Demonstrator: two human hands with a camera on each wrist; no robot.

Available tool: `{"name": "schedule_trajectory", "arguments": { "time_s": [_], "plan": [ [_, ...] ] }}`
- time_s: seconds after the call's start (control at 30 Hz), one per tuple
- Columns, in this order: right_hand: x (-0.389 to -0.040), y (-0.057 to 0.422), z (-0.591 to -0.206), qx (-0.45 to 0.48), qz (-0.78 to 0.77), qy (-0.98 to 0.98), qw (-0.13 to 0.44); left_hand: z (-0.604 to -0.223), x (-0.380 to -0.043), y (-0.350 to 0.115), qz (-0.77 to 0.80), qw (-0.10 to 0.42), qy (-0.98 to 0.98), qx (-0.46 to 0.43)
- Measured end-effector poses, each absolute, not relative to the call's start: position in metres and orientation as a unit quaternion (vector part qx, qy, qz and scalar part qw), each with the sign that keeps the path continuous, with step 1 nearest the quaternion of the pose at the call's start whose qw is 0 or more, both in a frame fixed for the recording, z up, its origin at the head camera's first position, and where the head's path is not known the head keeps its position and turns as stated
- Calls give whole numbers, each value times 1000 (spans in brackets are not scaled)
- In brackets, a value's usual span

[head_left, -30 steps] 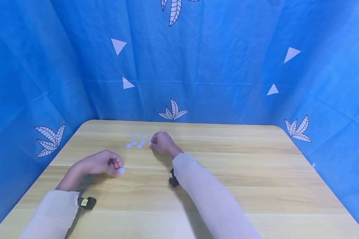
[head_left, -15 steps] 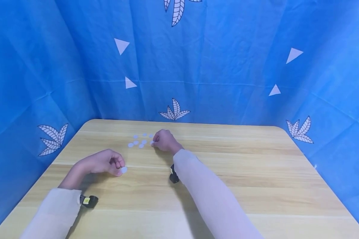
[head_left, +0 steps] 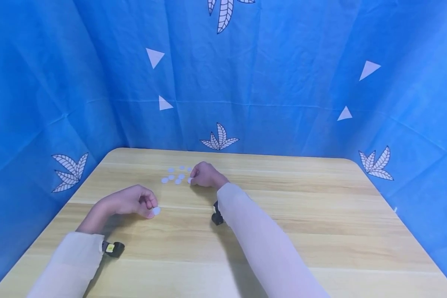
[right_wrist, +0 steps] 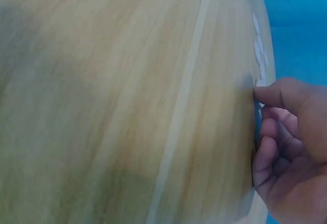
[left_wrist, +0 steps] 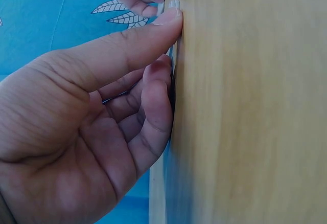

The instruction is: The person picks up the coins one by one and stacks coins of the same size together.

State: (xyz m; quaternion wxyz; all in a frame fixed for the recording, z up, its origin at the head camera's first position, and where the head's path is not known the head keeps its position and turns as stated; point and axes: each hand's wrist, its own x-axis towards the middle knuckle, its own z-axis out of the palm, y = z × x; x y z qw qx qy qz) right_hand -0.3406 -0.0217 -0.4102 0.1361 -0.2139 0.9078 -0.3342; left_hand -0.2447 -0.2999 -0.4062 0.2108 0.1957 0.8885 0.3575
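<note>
One white disc (head_left: 156, 210) is pinched in my left grip (head_left: 132, 201), another disc (head_left: 190, 180) in my right grip (head_left: 205, 174), close to the counter (head_left: 305, 207). They seem light, stiff (maybe slippery); edges are best to hold.

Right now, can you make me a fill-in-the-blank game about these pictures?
The bare left hand holds a flat, round, ____ disc.
Matching loose discs lie closest to the bare ____ hand.
The pale wooden table stands before a ____ cloth curtain.

Missing words: white; right; blue.
</note>
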Motion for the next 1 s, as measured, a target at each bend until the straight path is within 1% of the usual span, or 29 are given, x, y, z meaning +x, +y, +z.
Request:
{"name": "schedule_trajectory", "arguments": {
  "time_s": [0.4,0.67,1.0],
  "plan": [
    [-343,-17,-413,-254,-363,888,126,-408,-248,-298,352,206,891,200],
    [-347,-8,-416,-228,-457,846,155,-407,-250,-296,352,206,891,198],
    [-342,-7,-416,-245,-469,833,160,-407,-245,-299,363,209,884,208]
  ]
}}
